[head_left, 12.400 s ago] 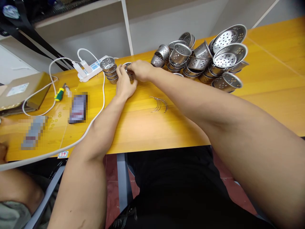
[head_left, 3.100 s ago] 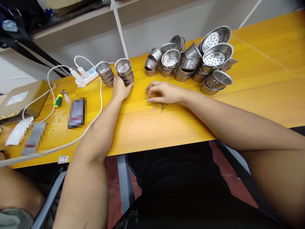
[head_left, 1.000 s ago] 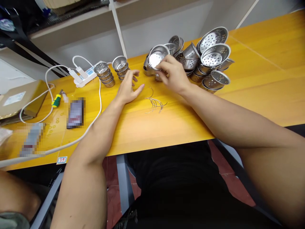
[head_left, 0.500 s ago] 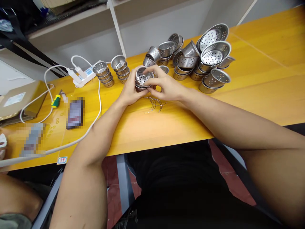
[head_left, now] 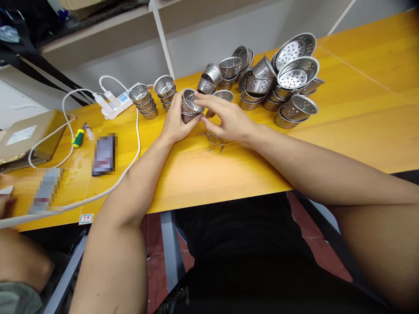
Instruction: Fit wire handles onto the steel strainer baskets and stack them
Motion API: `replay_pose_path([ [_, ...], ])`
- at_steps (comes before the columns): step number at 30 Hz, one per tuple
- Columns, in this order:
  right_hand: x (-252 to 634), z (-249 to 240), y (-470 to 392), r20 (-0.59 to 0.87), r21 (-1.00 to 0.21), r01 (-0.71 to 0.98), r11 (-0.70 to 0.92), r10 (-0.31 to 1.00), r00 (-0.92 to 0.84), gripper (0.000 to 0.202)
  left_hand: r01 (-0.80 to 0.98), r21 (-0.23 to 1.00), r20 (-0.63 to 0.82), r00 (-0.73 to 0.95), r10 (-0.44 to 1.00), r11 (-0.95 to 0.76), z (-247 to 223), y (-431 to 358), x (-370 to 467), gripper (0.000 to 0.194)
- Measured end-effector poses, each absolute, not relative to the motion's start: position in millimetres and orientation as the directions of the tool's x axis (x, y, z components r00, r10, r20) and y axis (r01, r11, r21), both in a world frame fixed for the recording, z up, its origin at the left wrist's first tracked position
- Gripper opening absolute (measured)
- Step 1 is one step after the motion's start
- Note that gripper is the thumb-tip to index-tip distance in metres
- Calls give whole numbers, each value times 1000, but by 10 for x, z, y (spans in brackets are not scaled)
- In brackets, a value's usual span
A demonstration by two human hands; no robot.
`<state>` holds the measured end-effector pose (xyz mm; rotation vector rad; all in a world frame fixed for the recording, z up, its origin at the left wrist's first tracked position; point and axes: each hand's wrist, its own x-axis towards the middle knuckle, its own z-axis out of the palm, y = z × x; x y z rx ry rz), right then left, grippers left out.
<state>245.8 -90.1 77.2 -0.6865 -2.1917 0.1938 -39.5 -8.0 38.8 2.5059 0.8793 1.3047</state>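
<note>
- Moved over the last second: held cups, from above the left end of the right-hand pile and the right hand alone, to between both hands.
- Also shifted: fingers of the left hand, from bare to wrapped around the held cups.
- With the left hand: grasps the held cups from the left, thumb along the near side.
- With the right hand: touches the right rim with the fingertips, thumb just below; cannot tell whether gripping or only touching.
- Held cups: metal, perforated, one set in the other, tilted slightly; contact with the table not clear.
- Just in front of the right hand: several thin curved wires, overlapping on the table.
- Behind and left of the left hand: two upright stacks, an outer stack and an inner stack, just beside each other.
- To the right: large pile of cups, some upright, some tipped sideways.
- Beside the outer stack: power strip with plugs and white cable.
- Farther left: phone, green-and-yellow-handled tool, cardboard box.
- At the left edge: part of another person's hand.
</note>
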Motion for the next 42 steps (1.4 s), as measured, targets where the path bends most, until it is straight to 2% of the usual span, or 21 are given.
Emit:
replay_pose_path([
  [2, 2463, 761, -871, 687, -405, 431, 806, 579, -438, 63, 446, 394, 669, 460, 584, -803, 447, -123, -427, 111],
  [6, 2459, 740, -799, 663, -552, 415, 723, 683, -308, 82, 477, 353, 611, 534, 584, -805, 580, -240, -444, 111],
  [9, 2425, 770, -797, 588, -643, 379, 666, 746, -313, 90, 483, 334, 584, 568, 580, -810, 647, -310, -411, 108],
  [13, 2374, 845, -826, 515, -702, 357, 616, 785, -344, 92, 484, 300, 577, 594, 560, -822, 658, -317, -392, 106],
  [21, 2328, 924, -817, 522, -792, 167, 587, 793, -314, 95, 429, 258, 604, 628, 491, -866, 605, -225, -420, 105],
  [30, 2305, 946, -803, 567, -786, 91, 611, 772, -288, 94, 429, 273, 605, 619, 501, -861, 548, -176, -411, 109],
  [36, 2488, 1088, -853, 548, -781, 41, 623, 716, -432, 91, 444, 335, 587, 592, 552, -831, 547, -181, -464, 113],
  [39, 2632, 1153, -869, 500, -709, 181, 682, 666, -553, 82, 504, 382, 567, 534, 627, -775, 515, -173, -499, 120],
  [42, 2721, 1130, -846, 324, -591, 353, 725, 615, -719, 67, 547, 406, 565, 479, 672, -732, 477, -157, -509, 124],
])
